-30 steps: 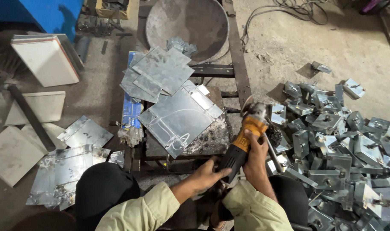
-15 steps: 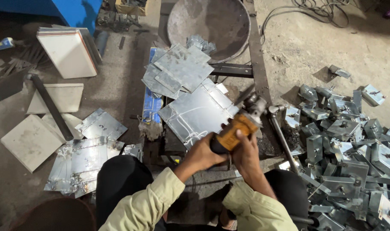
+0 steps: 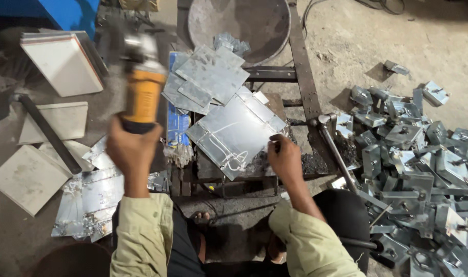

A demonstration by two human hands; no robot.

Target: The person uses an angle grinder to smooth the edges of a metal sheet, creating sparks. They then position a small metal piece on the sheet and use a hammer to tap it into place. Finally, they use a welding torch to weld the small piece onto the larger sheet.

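While my left hand (image 3: 132, 149) is wrapped tight around the rear grip of the orange angle grinder (image 3: 143, 87), the tool stands lifted off to the left of the bench, its blurred head pointing away from me over the dusty floor. My fingers are closed all the way round its body.

My right hand (image 3: 285, 159) rests at the near right edge of the square sheet-metal plate (image 3: 236, 134), fingertips bunched together and touching the plate's rim; whether they pinch it or just press on it I cannot tell. That plate lies flat and turned like a diamond on the dark steel work stand (image 3: 300, 56), right in front of my knees, with white scribed lines near its lower corner.

Beyond it, more cut metal sheets (image 3: 211, 77) lie stacked and overlapping, and past those sits a round metal pan (image 3: 239, 23). Just left of the plate is a blue packet of welding rods (image 3: 178, 128). A hammer (image 3: 336, 149) leans at the stand's right side. To my right lies a heap of grey metal brackets (image 3: 413, 159); to my left, pale tiles (image 3: 62, 64) and more shiny sheets (image 3: 92, 197) rest on the floor.
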